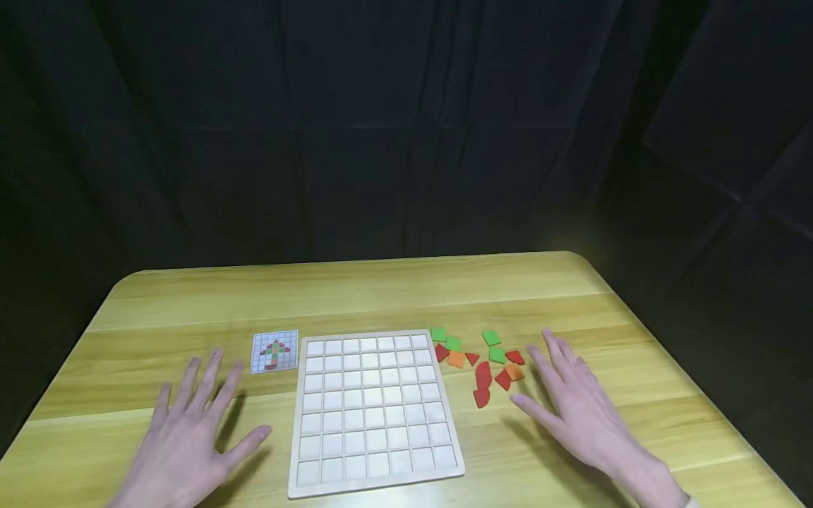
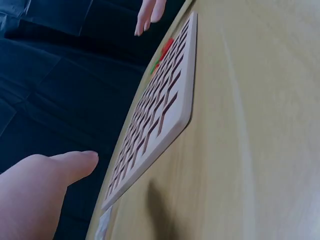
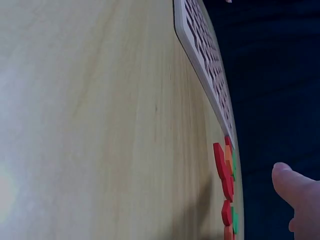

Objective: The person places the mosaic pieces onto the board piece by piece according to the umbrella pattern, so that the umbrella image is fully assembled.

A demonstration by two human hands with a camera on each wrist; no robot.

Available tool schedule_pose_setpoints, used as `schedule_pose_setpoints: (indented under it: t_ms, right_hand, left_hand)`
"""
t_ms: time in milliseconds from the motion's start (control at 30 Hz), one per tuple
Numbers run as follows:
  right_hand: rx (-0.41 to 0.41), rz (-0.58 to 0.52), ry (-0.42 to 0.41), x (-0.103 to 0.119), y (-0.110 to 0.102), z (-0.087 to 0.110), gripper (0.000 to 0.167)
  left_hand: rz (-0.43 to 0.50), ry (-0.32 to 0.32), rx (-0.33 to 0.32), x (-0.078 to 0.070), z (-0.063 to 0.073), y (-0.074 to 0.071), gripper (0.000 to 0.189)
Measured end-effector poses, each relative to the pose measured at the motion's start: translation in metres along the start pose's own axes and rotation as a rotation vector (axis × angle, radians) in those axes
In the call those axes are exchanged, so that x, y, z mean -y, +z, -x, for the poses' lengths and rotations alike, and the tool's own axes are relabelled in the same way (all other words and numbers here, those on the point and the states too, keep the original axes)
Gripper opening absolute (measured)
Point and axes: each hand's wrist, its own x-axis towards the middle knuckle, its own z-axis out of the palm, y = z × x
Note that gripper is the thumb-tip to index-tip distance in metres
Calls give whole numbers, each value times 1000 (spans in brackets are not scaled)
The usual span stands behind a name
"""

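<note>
A pale wooden board (image 1: 379, 411) with a grid of shallow square cells lies flat on the table, its cells bare. My left hand (image 1: 187, 437) hovers left of it, fingers spread and straight, holding nothing. On the other side my right hand (image 1: 581, 413) is held over the table with extended fingers, also holding nothing. Between the board and that hand lie loose flat pieces: green squares such as this green square (image 1: 491, 338), orange squares like this orange square (image 1: 456, 359), and red rounded or triangular pieces, among them a red piece (image 1: 481, 398). In the right wrist view, the thumb (image 3: 295, 192) shows near these pieces.
A small printed pattern card (image 1: 274, 351) with a red, green and orange figure on a grid lies at the board's upper left. The wooden table (image 1: 356, 289) has rounded far corners. Dark cloth (image 1: 381, 141) hangs behind and beside it.
</note>
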Motion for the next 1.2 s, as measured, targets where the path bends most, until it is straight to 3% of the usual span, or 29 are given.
schedule_pose_setpoints:
  t_ms: [200,400,600,700,900,1200]
  right_hand:
    - [-31,-57,-13,2,6,-10,75]
    - [-158,-168,-75,5,17,-21,49]
    - [-299,-188,-115,11,29,-31,37]
    - [-339,-204,-116,15,34,-36,31]
    - [-327,-238,-56,25,42,-45,26]
    - [-308,-198,-8,39,52,-56,19]
  left_hand:
    - [77,80,9,-12,0,11,100]
    - [145,129,37,-23,-1,17,106]
    - [237,98,193,-31,-3,20,120]
    - [267,115,253,-33,-4,21,124]
    - [245,255,225,-32,-5,27,124]
    - [235,294,217,-32,-8,30,122]
